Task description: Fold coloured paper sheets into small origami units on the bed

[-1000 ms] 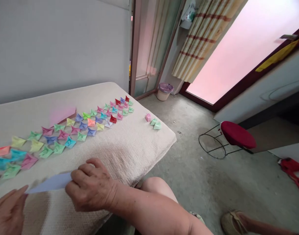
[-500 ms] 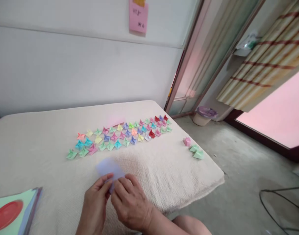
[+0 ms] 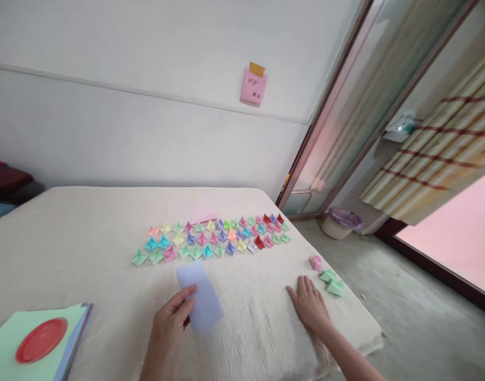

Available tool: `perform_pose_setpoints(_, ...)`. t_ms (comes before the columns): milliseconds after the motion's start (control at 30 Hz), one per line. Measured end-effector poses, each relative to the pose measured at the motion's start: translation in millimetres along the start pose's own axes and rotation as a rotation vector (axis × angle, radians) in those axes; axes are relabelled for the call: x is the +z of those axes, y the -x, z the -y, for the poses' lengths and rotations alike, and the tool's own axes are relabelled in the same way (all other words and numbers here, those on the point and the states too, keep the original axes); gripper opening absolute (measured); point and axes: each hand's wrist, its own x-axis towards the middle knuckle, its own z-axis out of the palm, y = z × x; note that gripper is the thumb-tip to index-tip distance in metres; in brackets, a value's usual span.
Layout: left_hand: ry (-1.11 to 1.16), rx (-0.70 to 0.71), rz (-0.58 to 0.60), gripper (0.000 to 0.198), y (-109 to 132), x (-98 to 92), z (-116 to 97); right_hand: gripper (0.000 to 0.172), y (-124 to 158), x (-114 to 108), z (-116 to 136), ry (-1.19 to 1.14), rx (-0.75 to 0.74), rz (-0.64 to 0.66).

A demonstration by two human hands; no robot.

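A pale blue-violet paper sheet [image 3: 205, 301], longer than wide, is pinched at its left edge by my left hand [image 3: 173, 315]. It is held above the cream textured cloth. My right hand [image 3: 309, 304] lies flat on the cloth at the right, fingers stretched out, nothing in it. Just beyond that hand are a pink folded paper piece [image 3: 316, 263] and green folded pieces [image 3: 334, 286]. Several rows of small colored folded papers [image 3: 206, 251] run across the middle of the cloth, behind the held sheet.
A red oval object [image 3: 42, 340] rests on a stack of colored paper [image 3: 73, 324] at the lower left. Behind the rows lies a pink sheet [image 3: 205, 217]. The cloth-covered surface [image 3: 87, 227] ends at the right, above the floor; a bin [image 3: 338, 225] stands beyond.
My right hand has let go of the sheet and moved right onto the cloth, its fingers now spread. My left hand still holds the sheet. The view has tilted up.
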Motion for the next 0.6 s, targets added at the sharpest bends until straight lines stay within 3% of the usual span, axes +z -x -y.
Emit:
perform_pose_setpoints(133,0.008,0.029,0.013,0.036,1,-4.6,-3,0.047,6,9,17,-0.071,0.013,0.107)
perform_pose_setpoints(267,0.089,0.037,0.086,0.035,0,-5.7,-5,0.050,9,-1,90,-0.274,-0.126,0.238)
perform_pose_setpoints(367,0.157,0.059,0.143,0.034,0,-7.2,-10,0.056,30,-13,151,-0.725,-0.368,0.315)
perform_pose_setpoints(433,0.178,0.071,0.155,0.035,1,-9.8,-14,0.054,44,-18,175,-1.010,-0.428,0.416)
perform_pose_setpoints(533,0.172,0.076,0.211,0.037,3,-13.4,-18,0.047,55,-21,183,-1.267,-0.430,0.608)
perform_pose_setpoints(600,0.144,0.075,0.260,0.038,4,-13.4,-18,0.035,55,-25,177,-1.294,-0.389,0.704)
